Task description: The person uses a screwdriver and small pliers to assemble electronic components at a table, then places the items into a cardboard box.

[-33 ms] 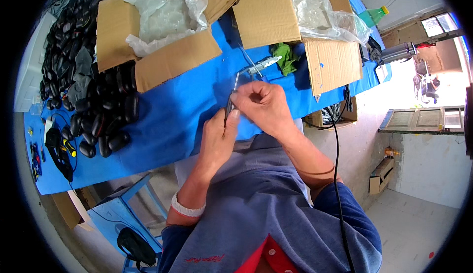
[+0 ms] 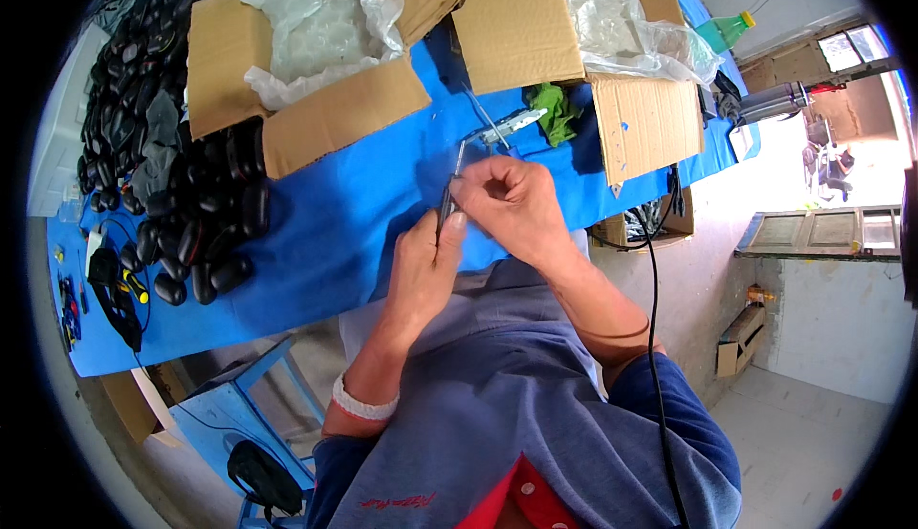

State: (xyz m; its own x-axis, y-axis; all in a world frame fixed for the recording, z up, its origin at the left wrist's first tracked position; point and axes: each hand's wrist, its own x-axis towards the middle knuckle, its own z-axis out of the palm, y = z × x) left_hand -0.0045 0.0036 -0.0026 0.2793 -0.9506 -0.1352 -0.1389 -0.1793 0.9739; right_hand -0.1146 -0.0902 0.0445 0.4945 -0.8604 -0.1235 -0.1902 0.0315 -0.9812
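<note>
My left hand (image 2: pixel 424 266) is closed around a small, slim dark piece (image 2: pixel 445 207), held upright above the blue-covered table. My right hand (image 2: pixel 516 206) pinches with thumb and forefinger at the upper end of that piece. The fingers cover much of it, so its kind does not show. Just above the fingertips runs a thin metal rod (image 2: pixel 462 154), bent near its top; whether it belongs to the held piece I cannot tell. Farther out lies a pale, flat metal tool (image 2: pixel 516 128) beside a crumpled green cloth (image 2: pixel 557 115).
Two open cardboard boxes lined with clear plastic bags (image 2: pixel 320 32) stand at the back. A heap of glossy black rounded pieces (image 2: pixel 206 209) covers the table's left. Small tools and a yellow-handled one (image 2: pixel 136 287) lie at the left edge. A black cable (image 2: pixel 654 309) hangs past my right arm.
</note>
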